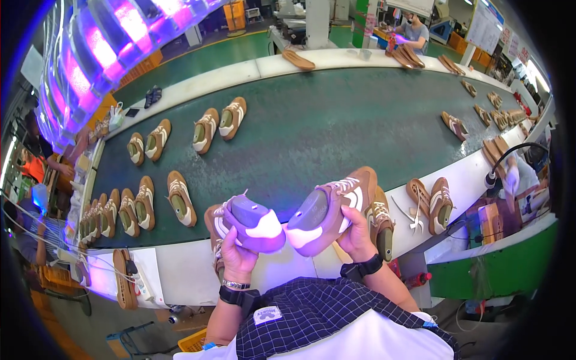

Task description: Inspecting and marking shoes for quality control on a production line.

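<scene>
Stands at a wide green conveyor belt (300, 132) with a white near ledge (180, 282). Holds a brown sneaker (331, 211) above and left of the right hand (357, 240), and a second sneaker (257, 231) above and right of the left hand (240, 257), almost heel to heel. Grips both by the side, with a thumb (348, 215) on each; cannot tell the hidden fingers' placement.
</scene>
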{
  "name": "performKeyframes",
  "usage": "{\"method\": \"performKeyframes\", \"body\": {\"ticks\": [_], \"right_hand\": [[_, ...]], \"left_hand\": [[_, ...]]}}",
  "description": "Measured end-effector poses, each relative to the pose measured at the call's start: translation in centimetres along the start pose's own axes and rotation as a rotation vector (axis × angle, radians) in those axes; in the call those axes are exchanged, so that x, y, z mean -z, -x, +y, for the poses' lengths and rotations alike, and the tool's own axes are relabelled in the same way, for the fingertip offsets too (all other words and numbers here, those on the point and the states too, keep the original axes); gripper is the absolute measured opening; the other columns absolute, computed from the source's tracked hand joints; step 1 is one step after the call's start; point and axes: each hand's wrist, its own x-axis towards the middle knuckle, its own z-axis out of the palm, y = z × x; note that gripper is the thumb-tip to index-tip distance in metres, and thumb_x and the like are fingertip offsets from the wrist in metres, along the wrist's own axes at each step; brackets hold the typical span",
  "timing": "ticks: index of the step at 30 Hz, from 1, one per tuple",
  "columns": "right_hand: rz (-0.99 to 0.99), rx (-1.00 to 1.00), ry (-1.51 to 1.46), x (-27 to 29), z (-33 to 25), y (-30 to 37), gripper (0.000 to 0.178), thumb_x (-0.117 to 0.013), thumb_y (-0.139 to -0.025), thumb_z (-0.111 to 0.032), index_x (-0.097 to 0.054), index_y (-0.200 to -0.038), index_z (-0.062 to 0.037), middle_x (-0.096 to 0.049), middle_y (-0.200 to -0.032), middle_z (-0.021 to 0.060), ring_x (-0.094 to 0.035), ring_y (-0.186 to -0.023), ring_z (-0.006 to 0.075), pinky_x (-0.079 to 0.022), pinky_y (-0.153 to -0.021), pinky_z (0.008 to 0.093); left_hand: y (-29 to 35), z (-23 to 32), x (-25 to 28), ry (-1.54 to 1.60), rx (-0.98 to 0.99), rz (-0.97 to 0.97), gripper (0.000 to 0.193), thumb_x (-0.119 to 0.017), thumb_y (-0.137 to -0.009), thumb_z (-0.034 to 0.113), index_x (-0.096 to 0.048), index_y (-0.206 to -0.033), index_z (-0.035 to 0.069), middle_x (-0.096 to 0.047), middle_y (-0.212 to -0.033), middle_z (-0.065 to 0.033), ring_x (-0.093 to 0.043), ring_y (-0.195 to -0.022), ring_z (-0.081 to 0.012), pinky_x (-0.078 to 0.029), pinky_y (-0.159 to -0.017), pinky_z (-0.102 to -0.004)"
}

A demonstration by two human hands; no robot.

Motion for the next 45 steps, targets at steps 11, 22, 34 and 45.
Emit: {"method": "performKeyframes", "body": {"ticks": [11, 22, 34, 45], "right_hand": [[0.166, 0.067, -0.058, 1.4, 2.2, 0.3, 0.041, -0.057, -0.085, -0.021, -0.047, -0.122, -0.0066, -0.057, -0.115, 0.0054, -0.056, -0.105, 0.0202, -0.045, -0.093, 0.0376], [0.213, 0.049, -0.090, 2.4, 2.6, 0.3, 0.040, -0.056, -0.086, -0.024, -0.048, -0.122, -0.0075, -0.057, -0.117, 0.0058, -0.055, -0.108, 0.0214, -0.044, -0.095, 0.0406], [0.227, 0.039, -0.092, 3.1, 2.8, 0.1, 0.041, -0.056, -0.086, -0.025, -0.048, -0.122, -0.0080, -0.056, -0.118, 0.0062, -0.054, -0.110, 0.0226, -0.043, -0.096, 0.0431], [0.256, 0.023, -0.084, 3.4, 2.9, -0.4, 0.040, -0.055, -0.087, -0.026, -0.049, -0.122, -0.0073, -0.057, -0.117, 0.0074, -0.054, -0.109, 0.0231, -0.044, -0.095, 0.0432]], "left_hand": [[1.0, -1.2, 1.1, -0.062, 0.032, 0.285, 0.052, -0.064, -0.082, 0.018, -0.042, -0.128, 0.010, -0.053, -0.122, -0.0060, -0.052, -0.112, -0.0234, -0.046, -0.092, -0.0415], [0.7, -2.1, 1.6, -0.072, 0.049, 0.313, 0.048, -0.064, -0.083, 0.020, -0.044, -0.125, 0.009, -0.055, -0.118, -0.0061, -0.054, -0.108, -0.0222, -0.048, -0.090, -0.0410], [0.2, -2.5, 2.0, -0.081, 0.074, 0.350, 0.049, -0.065, -0.082, 0.020, -0.045, -0.125, 0.009, -0.055, -0.119, -0.0065, -0.053, -0.110, -0.0231, -0.047, -0.091, -0.0434], [-0.4, -2.8, 2.4, -0.107, 0.078, 0.357, 0.050, -0.066, -0.081, 0.023, -0.045, -0.125, 0.010, -0.054, -0.118, -0.0061, -0.053, -0.108, -0.0231, -0.048, -0.089, -0.0428]]}}
